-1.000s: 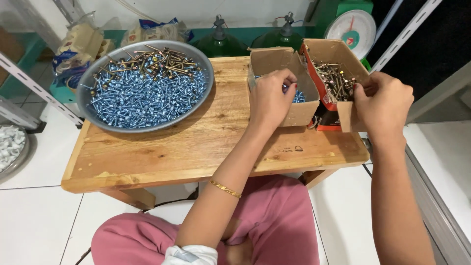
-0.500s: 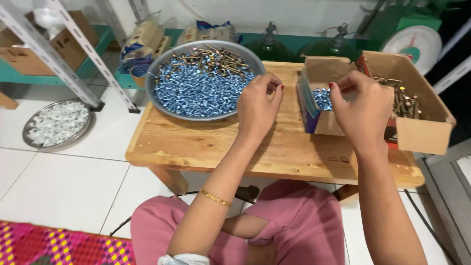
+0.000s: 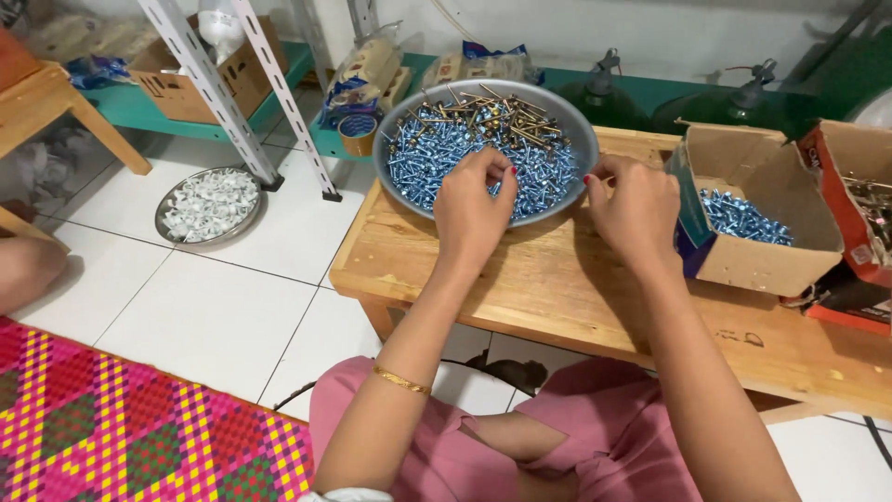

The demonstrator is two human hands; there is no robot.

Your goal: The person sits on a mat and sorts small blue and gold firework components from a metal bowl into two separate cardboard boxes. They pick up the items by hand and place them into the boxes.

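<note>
Both hands have left the cardboard box (image 3: 757, 218) at right. The left hand (image 3: 472, 200) now dips curled fingers into the blue screws (image 3: 465, 149) in the metal pan (image 3: 571, 186) on the worktop (image 3: 557, 288); the right hand (image 3: 636, 209) pinches at the pan's rim (contents hidden).

White tiled floor (image 3: 214, 307); a pink woven mat (image 3: 121, 428) at seven o'clock, a teal shelf (image 3: 195, 102) at eleven.

A low wooden table (image 3: 557, 297) is set on white floor tiles. A smaller metal dish of white pieces (image 3: 209, 204) is seen left of it, beside a slotted metal upright (image 3: 200, 74). 1 pink-and-yellow woven mat (image 3: 111, 418) is laid at lower left.
</note>
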